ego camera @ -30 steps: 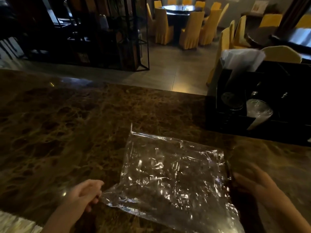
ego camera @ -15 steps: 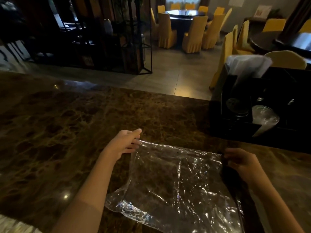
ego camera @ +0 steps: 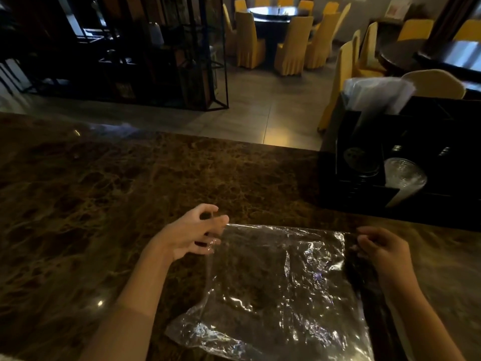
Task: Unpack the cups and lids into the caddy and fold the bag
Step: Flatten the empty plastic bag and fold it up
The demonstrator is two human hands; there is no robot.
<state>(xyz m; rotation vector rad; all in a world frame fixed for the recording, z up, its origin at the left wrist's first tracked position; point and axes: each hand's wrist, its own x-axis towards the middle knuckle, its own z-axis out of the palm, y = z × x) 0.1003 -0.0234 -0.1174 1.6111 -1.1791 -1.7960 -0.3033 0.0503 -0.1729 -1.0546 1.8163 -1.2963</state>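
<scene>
Left hand (ego camera: 188, 234) fingers (ego camera: 217, 241) curled, thumb and fingertips pinching the far left corner of the clear plastic bag (ego camera: 276, 287). Right hand (ego camera: 382, 247) fingers (ego camera: 363, 239) curled too, gripping the far right corner of the same bag. Between the two sets of fingers the bag's far edge runs taut and nearly straight. From the fingers back toward the person the bag lies flat on the brown marble worktop (ego camera: 104, 204), crinkled and shiny, its near left corner bunched up and wrinkled. The bag looks empty; the marble shows through it.

Both forearms bare, reaching in from the near edge of the view.

Beyond the right fingers, off to the far right, a black caddy (ego camera: 364, 188) sits on the worktop, well apart from the bag. In it, a stack of clear cups (ego camera: 404, 178) leans tilted in one front compartment. In the compartment just left of the cups sits something round and dark, maybe lids (ego camera: 360, 160), too dim to be sure. Pale plastic sheeting or sleeves (ego camera: 377, 96) stick up out of the caddy's back left section.

Past the worktop's far edge: tiled floor (ego camera: 260, 105), black metal shelving (ego camera: 156, 53) to the far left of the left fingers, yellow-covered chairs (ego camera: 291, 45) around a dark round table (ego camera: 273, 14).
</scene>
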